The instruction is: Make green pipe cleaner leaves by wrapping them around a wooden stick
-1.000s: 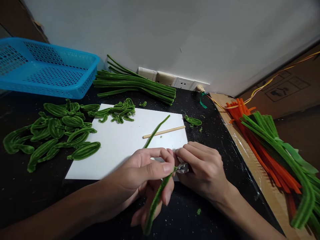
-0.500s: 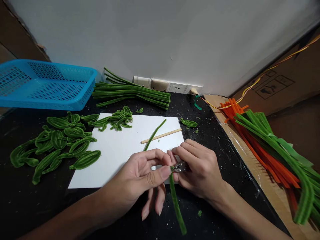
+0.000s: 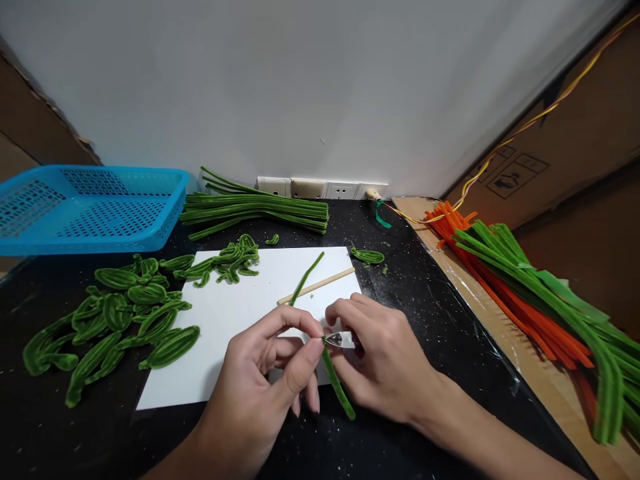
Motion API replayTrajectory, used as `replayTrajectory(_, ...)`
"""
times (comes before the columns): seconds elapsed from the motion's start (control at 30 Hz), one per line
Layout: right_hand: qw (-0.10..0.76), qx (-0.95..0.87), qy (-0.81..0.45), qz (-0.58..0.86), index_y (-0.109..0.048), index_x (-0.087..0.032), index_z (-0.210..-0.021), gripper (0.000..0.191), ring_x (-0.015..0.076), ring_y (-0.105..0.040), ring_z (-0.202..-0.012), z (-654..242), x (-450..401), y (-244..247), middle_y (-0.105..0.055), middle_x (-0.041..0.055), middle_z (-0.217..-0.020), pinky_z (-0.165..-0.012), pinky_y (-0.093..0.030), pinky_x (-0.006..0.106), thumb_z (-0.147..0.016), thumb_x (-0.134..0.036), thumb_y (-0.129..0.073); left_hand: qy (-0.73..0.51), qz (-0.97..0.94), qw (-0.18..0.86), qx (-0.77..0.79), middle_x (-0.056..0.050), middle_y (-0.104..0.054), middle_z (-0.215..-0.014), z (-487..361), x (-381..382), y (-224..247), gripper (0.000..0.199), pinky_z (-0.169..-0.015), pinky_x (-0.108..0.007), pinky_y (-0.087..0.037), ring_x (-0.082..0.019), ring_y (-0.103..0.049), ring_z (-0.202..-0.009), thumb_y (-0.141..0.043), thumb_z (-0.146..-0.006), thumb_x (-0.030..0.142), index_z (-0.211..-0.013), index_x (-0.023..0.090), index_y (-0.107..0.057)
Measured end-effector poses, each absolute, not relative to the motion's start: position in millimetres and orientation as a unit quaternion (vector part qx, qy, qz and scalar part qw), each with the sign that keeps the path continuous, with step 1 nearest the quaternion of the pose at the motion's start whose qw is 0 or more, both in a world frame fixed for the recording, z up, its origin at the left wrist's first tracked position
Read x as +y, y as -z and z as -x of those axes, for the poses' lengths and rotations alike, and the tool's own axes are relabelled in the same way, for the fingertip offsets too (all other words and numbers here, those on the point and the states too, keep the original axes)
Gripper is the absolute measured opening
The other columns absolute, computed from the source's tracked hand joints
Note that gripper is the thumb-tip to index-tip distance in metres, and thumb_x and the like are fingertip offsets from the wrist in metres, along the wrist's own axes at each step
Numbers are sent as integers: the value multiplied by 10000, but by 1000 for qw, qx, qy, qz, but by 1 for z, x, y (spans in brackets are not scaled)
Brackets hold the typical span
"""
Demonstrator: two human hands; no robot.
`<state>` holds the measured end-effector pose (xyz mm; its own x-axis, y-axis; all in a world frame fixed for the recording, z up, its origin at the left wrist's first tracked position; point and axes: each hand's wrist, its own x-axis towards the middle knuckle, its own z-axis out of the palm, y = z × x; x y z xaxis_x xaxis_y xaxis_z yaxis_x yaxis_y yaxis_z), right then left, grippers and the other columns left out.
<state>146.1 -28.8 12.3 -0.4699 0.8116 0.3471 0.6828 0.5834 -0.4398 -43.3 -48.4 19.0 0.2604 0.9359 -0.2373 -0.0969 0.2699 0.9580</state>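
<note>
My left hand (image 3: 280,373) pinches a green fuzzy stem (image 3: 338,387) between thumb and index finger, over the lower edge of the white sheet (image 3: 170,380). One length of the stem hangs down to the right; another green length (image 3: 306,279) rises behind my fingers. My right hand (image 3: 390,360) is closed around small metal pliers (image 3: 340,340), whose tip meets the stem at my left fingertips. Most of the pliers is hidden in my palm. Behind my hands a thin wooden stick (image 3: 320,287) lies on the sheet.
Green looped pieces (image 3: 117,313) are heaped at the left, before a blue basket (image 3: 100,245). A bundle of green stems (image 3: 260,212) lies by the wall sockets (image 3: 342,191). Orange stems (image 3: 525,313) and green stems (image 3: 560,300) lie on cardboard at the right.
The view has tilted up, so the table items sit lower in it. Both hands have shifted slightly left, and the pliers show more openly at the stem. The hanging length has swung and looks shorter.
</note>
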Motion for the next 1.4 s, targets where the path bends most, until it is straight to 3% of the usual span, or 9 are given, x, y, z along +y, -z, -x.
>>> replayTrajectory(0.23, 241, -826, -239, 449, -450, -216, -820, 121, 141, -444, -637, -138, -34, -16, -489, -19, -706, -575, -296, 263, -816, -147, -549, -433, -484, 581, 491, 18, -614, -516, 45, -44, -22, 233, -470, -193, -464, -126, -596, -470, -770, -869, 358, -917, 166, -647)
replayTrajectory(0.4, 247, -831, -301, 397, -430, -219, -868, 160, 162, -462, -723, -141, -30, -14, -503, 0, -789, -623, -344, 274, -830, -125, -554, -492, -497, 523, 487, 20, -605, -548, 43, -47, -19, 196, -424, -186, -455, -119, -592, -453, -724, -897, 346, -901, 162, -655)
replayTrajectory(0.6, 271, -802, -364, 388, -442, -214, -1005, 339, 187, -487, -879, -142, -30, -16, -528, 42, -1000, -750, -423, 310, -743, -19, -534, -546, -542, 408, 492, -16, -689, -777, 42, -52, -17, 90, -450, -193, -492, -102, -623, -507, -716, -890, 249, -870, 168, -681)
replayTrajectory(0.7, 277, -777, -395, 404, -437, -218, -1040, 383, 181, -492, -872, -141, -30, -17, -526, 29, -1000, -758, -434, 309, -734, -4, -525, -547, -546, 376, 511, -3, -673, -723, 44, -50, -18, 92, -460, -194, -502, -113, -627, -526, -731, -877, 259, -878, 173, -697)
replayTrajectory(1.07, 228, -832, -280, 421, -436, -218, -957, 236, 188, -479, -795, -138, -32, -7, -545, 31, -909, -701, -405, 312, -788, -78, -522, -536, -487, 436, 534, 7, -651, -584, 44, -41, -20, 228, -370, -187, -431, -104, -564, -405, -767, -849, 363, -884, 149, -695)
replayTrajectory(1.4, 275, -860, -113, 414, -484, -209, -920, 156, 159, -472, -650, -140, -33, -3, -543, 16, -788, -563, -333, 270, -818, -93, -508, -516, -464, 490, 527, 4, -617, -465, 41, -42, -23, 284, -355, -185, -417, -120, -542, -343, -758, -846, 406, -890, 142, -660)
